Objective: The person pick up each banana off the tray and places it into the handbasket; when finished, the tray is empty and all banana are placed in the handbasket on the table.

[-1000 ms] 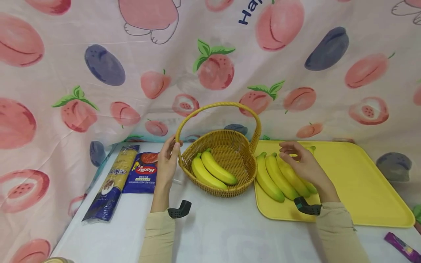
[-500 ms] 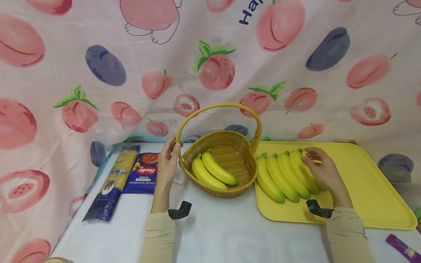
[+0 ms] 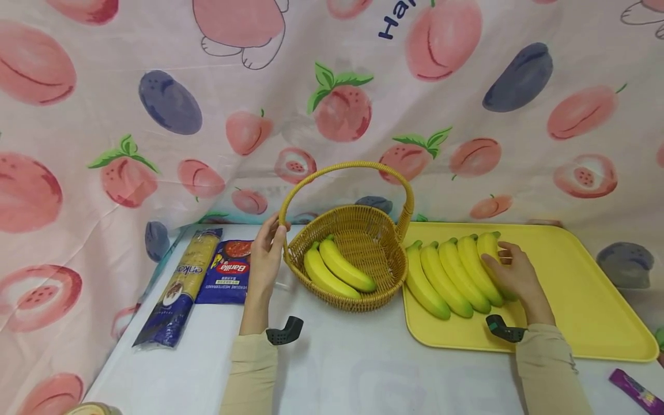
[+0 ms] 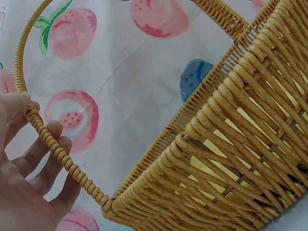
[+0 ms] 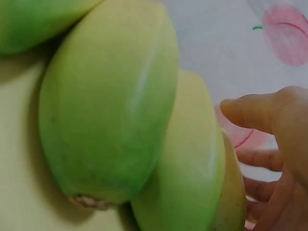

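Note:
A woven basket (image 3: 386, 291) with a tall hoop handle (image 3: 346, 167) stands mid-table and holds two yellow bananas (image 3: 337, 268). My left hand (image 3: 266, 256) holds the handle near its left base; in the left wrist view the handle (image 4: 53, 144) runs between the thumb and fingers of that hand (image 4: 29, 183). To the right of the basket, a yellow tray (image 3: 581, 288) carries several bananas (image 3: 446, 276) in a row. My right hand (image 3: 516, 276) grips the rightmost banana (image 3: 487, 245). In the right wrist view, thumb and fingers (image 5: 279, 144) flank that greenish banana (image 5: 192, 159).
A long spaghetti packet (image 3: 178, 288) and a blue Barilla packet (image 3: 225, 271) lie left of the basket. A purple wrapper (image 3: 635, 389) sits at the table's right front, a jar lid (image 3: 90, 409) at the left front. Fruit-print cloth (image 3: 332, 86) hangs behind.
My right hand has slid rightwards across the row of bananas, from the middle ones to the rightmost, and closed round it. The left hand has stayed on the handle.

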The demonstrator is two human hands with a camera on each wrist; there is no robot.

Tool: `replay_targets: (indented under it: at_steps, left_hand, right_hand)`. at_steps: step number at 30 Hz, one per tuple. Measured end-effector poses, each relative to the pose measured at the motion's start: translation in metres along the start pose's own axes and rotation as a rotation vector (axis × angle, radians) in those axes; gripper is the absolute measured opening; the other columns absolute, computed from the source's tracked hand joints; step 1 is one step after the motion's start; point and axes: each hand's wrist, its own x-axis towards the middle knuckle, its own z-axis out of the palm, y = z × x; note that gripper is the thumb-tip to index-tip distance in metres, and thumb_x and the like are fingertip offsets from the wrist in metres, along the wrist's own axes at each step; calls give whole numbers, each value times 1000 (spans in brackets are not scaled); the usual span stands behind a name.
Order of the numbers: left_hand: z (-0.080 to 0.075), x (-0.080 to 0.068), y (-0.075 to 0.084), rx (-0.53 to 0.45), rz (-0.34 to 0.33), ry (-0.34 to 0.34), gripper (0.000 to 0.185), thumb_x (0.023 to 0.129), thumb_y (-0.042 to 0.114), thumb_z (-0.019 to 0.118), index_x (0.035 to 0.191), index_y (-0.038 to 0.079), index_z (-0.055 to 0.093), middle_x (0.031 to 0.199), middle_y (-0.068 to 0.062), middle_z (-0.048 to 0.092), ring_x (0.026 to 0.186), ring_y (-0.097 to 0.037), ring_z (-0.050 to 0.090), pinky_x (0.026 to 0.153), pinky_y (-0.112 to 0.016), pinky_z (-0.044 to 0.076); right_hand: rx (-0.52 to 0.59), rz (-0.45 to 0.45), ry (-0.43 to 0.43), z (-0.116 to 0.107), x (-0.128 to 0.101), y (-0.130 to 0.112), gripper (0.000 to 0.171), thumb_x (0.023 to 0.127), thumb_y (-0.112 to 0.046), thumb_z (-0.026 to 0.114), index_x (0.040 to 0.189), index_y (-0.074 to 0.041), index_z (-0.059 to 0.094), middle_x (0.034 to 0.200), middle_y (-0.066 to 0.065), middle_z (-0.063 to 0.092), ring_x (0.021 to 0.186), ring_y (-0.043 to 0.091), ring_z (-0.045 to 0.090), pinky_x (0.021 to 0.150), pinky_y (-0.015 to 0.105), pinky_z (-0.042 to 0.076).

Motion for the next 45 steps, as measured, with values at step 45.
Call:
replay_targets:
  at_steps: [45]
  left_hand:
    - [-1, 1, 2, 1, 10, -12, 41, 100, 18, 47, 139, 8, 44, 129, -24, 54, 124, -25, 48, 104, -37, 34]
  right_hand:
    - [-14, -149, -146, -8, -28, -48, 65, 98, -29, 49, 149, 1, 21, 136, 32, 37, 118, 49, 39, 89, 56, 38]
